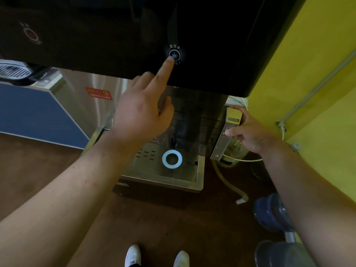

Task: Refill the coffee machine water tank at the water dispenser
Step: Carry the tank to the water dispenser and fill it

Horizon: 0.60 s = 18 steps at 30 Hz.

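The water dispenser (96,35) has a glossy black front panel with a lit round cup button (178,53). My left hand (140,112) holds nothing. Its index finger is stretched out with the tip on that button, and the other fingers are curled. Under the panel, a clear ribbed water tank (196,120) sits in the recess above the steel drip tray (146,170). My right hand (248,132) grips the tank's right side. A white ring of light (163,158) shows on the tray. I cannot tell whether water is flowing.
A yellow wall (317,93) with a grey pipe stands close on the right. Blue water jugs (269,212) lie on the brown floor at the lower right. A yellowish hose (227,182) trails beside the tray. A blue cabinet (34,110) is at the left. My white shoes (133,255) are below.
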Motion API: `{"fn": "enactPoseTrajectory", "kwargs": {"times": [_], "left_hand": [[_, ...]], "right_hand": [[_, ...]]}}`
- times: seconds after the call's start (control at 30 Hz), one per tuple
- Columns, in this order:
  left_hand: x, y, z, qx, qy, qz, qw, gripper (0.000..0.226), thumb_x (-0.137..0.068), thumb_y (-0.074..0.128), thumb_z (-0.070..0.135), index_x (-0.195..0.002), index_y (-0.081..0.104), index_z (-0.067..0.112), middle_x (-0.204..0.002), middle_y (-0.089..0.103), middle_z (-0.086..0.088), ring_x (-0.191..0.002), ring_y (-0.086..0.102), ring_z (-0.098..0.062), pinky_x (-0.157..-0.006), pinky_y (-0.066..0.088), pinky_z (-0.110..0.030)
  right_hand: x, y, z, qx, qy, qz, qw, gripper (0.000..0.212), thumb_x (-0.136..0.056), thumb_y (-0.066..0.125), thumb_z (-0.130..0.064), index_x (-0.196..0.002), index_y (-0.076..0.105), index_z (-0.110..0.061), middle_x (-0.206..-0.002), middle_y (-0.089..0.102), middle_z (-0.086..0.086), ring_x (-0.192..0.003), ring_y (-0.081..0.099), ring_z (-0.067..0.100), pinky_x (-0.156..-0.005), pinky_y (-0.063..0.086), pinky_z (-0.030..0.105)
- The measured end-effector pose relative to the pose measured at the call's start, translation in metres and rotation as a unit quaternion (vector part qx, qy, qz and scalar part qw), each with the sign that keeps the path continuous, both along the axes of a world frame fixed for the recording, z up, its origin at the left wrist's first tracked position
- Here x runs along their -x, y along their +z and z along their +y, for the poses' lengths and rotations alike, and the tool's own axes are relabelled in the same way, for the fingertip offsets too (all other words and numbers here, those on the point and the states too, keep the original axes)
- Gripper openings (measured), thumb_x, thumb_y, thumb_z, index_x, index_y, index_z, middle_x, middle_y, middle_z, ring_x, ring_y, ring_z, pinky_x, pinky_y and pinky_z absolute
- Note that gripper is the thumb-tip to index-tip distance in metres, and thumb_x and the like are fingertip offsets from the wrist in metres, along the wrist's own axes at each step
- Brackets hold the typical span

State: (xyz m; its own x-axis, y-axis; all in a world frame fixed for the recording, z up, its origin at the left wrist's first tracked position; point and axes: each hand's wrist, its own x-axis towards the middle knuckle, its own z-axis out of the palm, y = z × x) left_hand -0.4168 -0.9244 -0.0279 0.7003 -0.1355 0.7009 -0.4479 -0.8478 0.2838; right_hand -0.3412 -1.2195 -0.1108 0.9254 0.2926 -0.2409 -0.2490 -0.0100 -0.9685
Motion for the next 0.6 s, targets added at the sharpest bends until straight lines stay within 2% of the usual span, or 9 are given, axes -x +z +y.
{"fn": "enactPoseTrajectory", "kwargs": {"times": [0.07, 0.17, 0.2, 0.27, 0.33, 0.4, 0.47, 0.53, 0.6], "left_hand": [[-0.002, -0.001, -0.001, -0.025, 0.009, -0.003, 1.000, 0.064, -0.091, 0.050, 0.020, -0.152, 0.034, 0.005, -0.089, 0.042, 0.003, -0.081, 0.044, -0.017, -0.065, 0.040, -0.031], [-0.005, -0.004, -0.003, -0.033, 0.024, 0.005, 0.999, 0.069, -0.090, 0.052, 0.017, -0.154, 0.028, 0.007, -0.087, 0.041, 0.003, -0.081, 0.044, -0.017, -0.066, 0.036, -0.029], [-0.005, -0.004, -0.005, -0.037, 0.026, 0.010, 0.999, 0.071, -0.090, 0.052, 0.016, -0.155, 0.025, 0.008, -0.086, 0.041, 0.003, -0.081, 0.044, -0.016, -0.067, 0.035, -0.029], [-0.006, -0.006, -0.006, -0.038, 0.023, 0.013, 0.999, 0.072, -0.089, 0.049, 0.015, -0.156, 0.022, 0.008, -0.085, 0.042, 0.003, -0.080, 0.043, -0.015, -0.066, 0.033, -0.028], [-0.006, -0.012, -0.003, 0.018, 0.017, 0.009, 1.000, 0.068, -0.088, 0.048, 0.011, -0.153, 0.029, 0.007, -0.085, 0.043, 0.003, -0.079, 0.042, -0.010, -0.065, 0.033, -0.022], [-0.003, -0.026, 0.006, 0.078, 0.001, -0.026, 0.997, 0.052, -0.085, 0.051, 0.006, -0.136, 0.046, 0.008, -0.083, 0.043, 0.001, -0.077, 0.039, -0.007, -0.066, 0.033, -0.018], [0.002, -0.054, 0.015, 0.115, 0.024, -0.029, 0.993, 0.027, -0.082, 0.054, 0.003, -0.108, 0.049, 0.008, -0.083, 0.040, -0.001, -0.078, 0.034, -0.008, -0.069, 0.032, -0.019], [0.003, -0.079, 0.022, 0.220, 0.122, 0.089, 0.964, 0.023, -0.086, 0.058, 0.010, -0.106, 0.047, 0.011, -0.094, 0.041, -0.002, -0.088, 0.039, -0.012, -0.079, 0.041, -0.026], [-0.007, -0.089, 0.031, 0.344, 0.193, 0.255, 0.883, 0.048, -0.091, 0.061, 0.033, -0.130, 0.043, 0.012, -0.122, 0.046, -0.006, -0.114, 0.048, -0.022, -0.097, 0.046, -0.043]], "right_hand": [[-0.002, 0.000, 0.000, 0.003, -0.002, -0.004, 1.000, 0.075, -0.059, 0.070, 0.015, -0.118, 0.055, -0.030, -0.096, 0.064, 0.008, -0.098, 0.054, 0.033, -0.076, 0.036, 0.041], [-0.003, 0.001, 0.002, 0.017, -0.006, -0.008, 1.000, 0.071, -0.070, 0.063, 0.023, -0.117, 0.053, -0.030, -0.089, 0.066, 0.001, -0.087, 0.059, 0.024, -0.064, 0.040, 0.029], [-0.004, 0.002, 0.003, 0.017, -0.007, -0.007, 1.000, 0.072, -0.070, 0.063, 0.023, -0.117, 0.053, -0.030, -0.086, 0.067, -0.001, -0.086, 0.059, 0.023, -0.063, 0.039, 0.029], [-0.006, 0.000, 0.004, 0.010, -0.006, -0.007, 1.000, 0.072, -0.064, 0.069, 0.017, -0.115, 0.056, -0.032, -0.087, 0.069, -0.001, -0.091, 0.057, 0.029, -0.072, 0.038, 0.038], [-0.006, -0.002, 0.005, 0.001, -0.003, -0.008, 1.000, 0.071, -0.059, 0.070, 0.013, -0.110, 0.059, -0.035, -0.088, 0.070, -0.001, -0.098, 0.053, 0.033, -0.081, 0.034, 0.045], [-0.007, -0.002, 0.004, 0.005, -0.002, -0.008, 1.000, 0.071, -0.063, 0.069, 0.017, -0.109, 0.059, -0.037, -0.086, 0.071, -0.003, -0.098, 0.054, 0.032, -0.079, 0.037, 0.043], [-0.008, -0.003, 0.003, 0.017, -0.001, -0.011, 1.000, 0.071, -0.069, 0.064, 0.023, -0.111, 0.057, -0.035, -0.083, 0.071, -0.006, -0.092, 0.057, 0.028, -0.070, 0.040, 0.035], [-0.008, -0.002, 0.004, 0.020, -0.004, -0.012, 1.000, 0.071, -0.069, 0.064, 0.023, -0.112, 0.056, -0.033, -0.083, 0.071, -0.006, -0.088, 0.060, 0.024, -0.067, 0.040, 0.034], [-0.008, 0.000, 0.004, 0.015, -0.007, -0.009, 1.000, 0.072, -0.063, 0.069, 0.019, -0.111, 0.057, -0.033, -0.087, 0.071, -0.003, -0.090, 0.061, 0.024, -0.070, 0.043, 0.036]]}}
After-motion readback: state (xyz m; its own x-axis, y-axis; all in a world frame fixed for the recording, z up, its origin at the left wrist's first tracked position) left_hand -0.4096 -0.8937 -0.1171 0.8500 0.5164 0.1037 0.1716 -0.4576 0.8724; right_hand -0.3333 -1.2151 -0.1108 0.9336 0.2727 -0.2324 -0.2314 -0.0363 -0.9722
